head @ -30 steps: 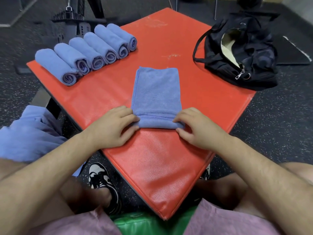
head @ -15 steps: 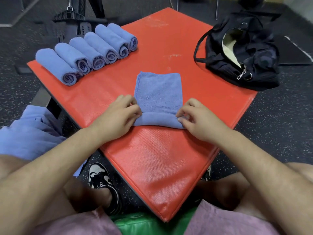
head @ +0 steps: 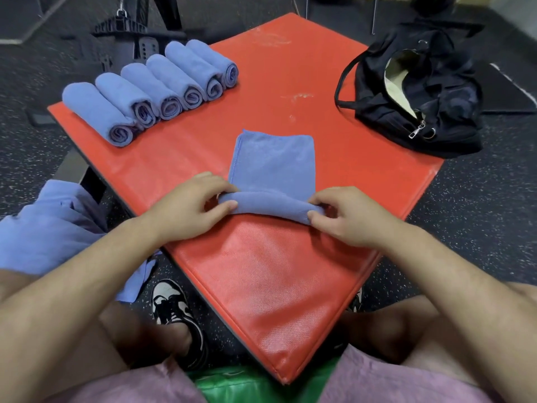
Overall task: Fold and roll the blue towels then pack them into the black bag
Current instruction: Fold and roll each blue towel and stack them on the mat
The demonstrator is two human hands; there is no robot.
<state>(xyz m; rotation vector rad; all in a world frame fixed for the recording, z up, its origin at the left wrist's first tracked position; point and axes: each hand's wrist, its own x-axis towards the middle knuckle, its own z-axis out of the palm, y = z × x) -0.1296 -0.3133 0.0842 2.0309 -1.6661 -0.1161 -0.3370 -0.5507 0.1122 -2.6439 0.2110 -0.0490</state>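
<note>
Already rolled: six blue terry-cloth towel rolls (head: pixel 151 88) lie side by side along the far-left edge of the red padded surface (head: pixel 276 280).
Towel in work: a folded blue towel strip (head: pixel 273 161) lies flat at mid-surface, with only its near end turned over into a short, thin roll.
Left grip: the left hand (head: pixel 186 210) has its fingers (head: pixel 215 184) curled over the roll's left end and the thumb under it, pinching the cloth.
Right grip: the right hand (head: pixel 345 219) pinches the roll's right end the same way.
Bag: the black fabric duffel bag (head: pixel 421 112) sits unzipped at the far-right corner, well apart from the rolls, with no towel visible inside.
Left to do: most of this strip is unrolled, a heap of loose blue towels (head: pixel 43 228) waits at the person's left, and packing looks not yet begun.
</note>
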